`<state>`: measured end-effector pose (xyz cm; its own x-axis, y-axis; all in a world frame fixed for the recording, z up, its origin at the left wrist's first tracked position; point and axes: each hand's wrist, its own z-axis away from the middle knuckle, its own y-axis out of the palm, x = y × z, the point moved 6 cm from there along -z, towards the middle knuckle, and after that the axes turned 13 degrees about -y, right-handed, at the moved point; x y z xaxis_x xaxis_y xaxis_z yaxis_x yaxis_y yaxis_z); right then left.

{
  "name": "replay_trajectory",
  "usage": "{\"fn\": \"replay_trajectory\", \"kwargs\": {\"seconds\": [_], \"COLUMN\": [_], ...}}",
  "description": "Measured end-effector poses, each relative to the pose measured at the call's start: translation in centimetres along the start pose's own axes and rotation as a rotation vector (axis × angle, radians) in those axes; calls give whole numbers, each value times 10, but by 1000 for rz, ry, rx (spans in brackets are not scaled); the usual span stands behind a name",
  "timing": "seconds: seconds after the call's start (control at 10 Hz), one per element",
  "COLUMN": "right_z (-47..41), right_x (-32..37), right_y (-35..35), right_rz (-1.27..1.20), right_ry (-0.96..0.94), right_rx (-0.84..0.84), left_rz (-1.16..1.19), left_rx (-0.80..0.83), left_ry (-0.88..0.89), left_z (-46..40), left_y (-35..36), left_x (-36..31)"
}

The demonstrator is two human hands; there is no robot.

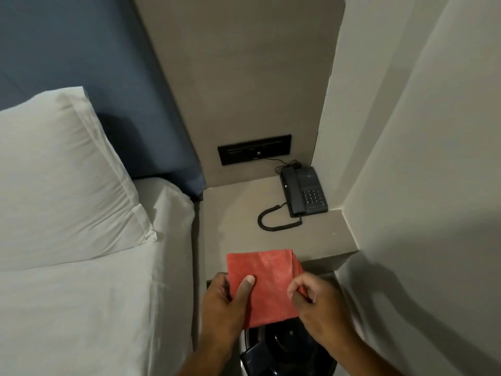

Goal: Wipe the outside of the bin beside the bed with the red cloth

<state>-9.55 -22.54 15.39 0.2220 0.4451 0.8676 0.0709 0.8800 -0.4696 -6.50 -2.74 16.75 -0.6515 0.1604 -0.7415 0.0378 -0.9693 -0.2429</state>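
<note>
Both hands (271, 302) pinch the red cloth (264, 283) above the bin (287, 351).

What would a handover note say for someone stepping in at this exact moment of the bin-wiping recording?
Left hand: pinching the left edge of the folded red cloth, thumb on top.
Right hand: closed on the cloth's right edge.
The cloth is held up between both hands, over the front edge of the bedside shelf and above the bin.
The dark bin stands below the hands, between the bed and the wall; only its top shows.
Done: cloth in hand.
Left: no contact with the bin yet; its whole outside still needs wiping.
</note>
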Motion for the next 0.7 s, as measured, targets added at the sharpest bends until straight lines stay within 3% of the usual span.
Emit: {"fn": "replay_trajectory", "kwargs": {"seconds": [0.2, 0.4, 0.5, 0.7], "right_z": [-64, -134, -154, -170], "right_x": [-37, -80, -101, -120], "right_y": [27, 88, 120, 150], "right_rz": [30, 140, 93, -50], "right_ry": [8, 98, 213, 303], "right_rx": [221, 389, 399, 369], "left_rz": [-14, -75, -116, -113], "left_rx": [40, -63, -113, -40], "left_ry": [-123, -222, -278, -364], "left_z": [-87, -182, -216, -251], "left_y": [24, 39, 39, 32], "left_x": [10, 41, 60, 71]}}
